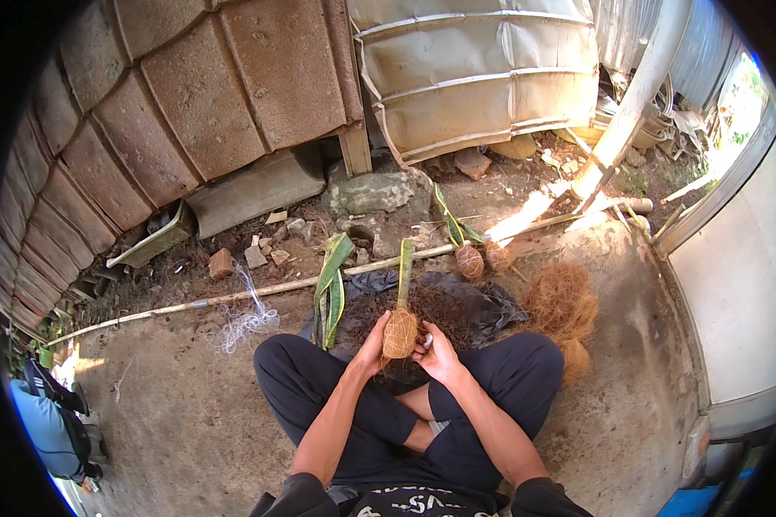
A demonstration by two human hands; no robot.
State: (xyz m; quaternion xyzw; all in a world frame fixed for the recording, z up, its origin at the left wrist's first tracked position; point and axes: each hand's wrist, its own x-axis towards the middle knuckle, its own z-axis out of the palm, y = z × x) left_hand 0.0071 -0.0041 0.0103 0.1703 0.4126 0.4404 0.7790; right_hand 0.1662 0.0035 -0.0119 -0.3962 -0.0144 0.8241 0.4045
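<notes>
My left hand (373, 343) is wrapped round the side of a fibre-covered root ball (401, 334), bound with thin string, from which one upright green leaf (404, 267) rises. My right hand (436, 351) is closed at the ball's right, holding a small white item (428, 341) too small to name. Below and around the ball lies dark loose fibrous material (435, 308) on crumpled black plastic (496, 306). Long green, yellow-edged leaves (332, 280) lie to the left. Two more wrapped balls (469, 263) with leaves stand behind, at the right.
Tangled white string (243, 327) lies left, a heap of brown fibre (556, 302) right. A long pole (172, 308) crosses the concrete floor (172, 405) before rubble (278, 250) and rusty sheeting (185, 103). A blue-and-black bag (47, 418) is at far left, a slanted post (621, 125) back right.
</notes>
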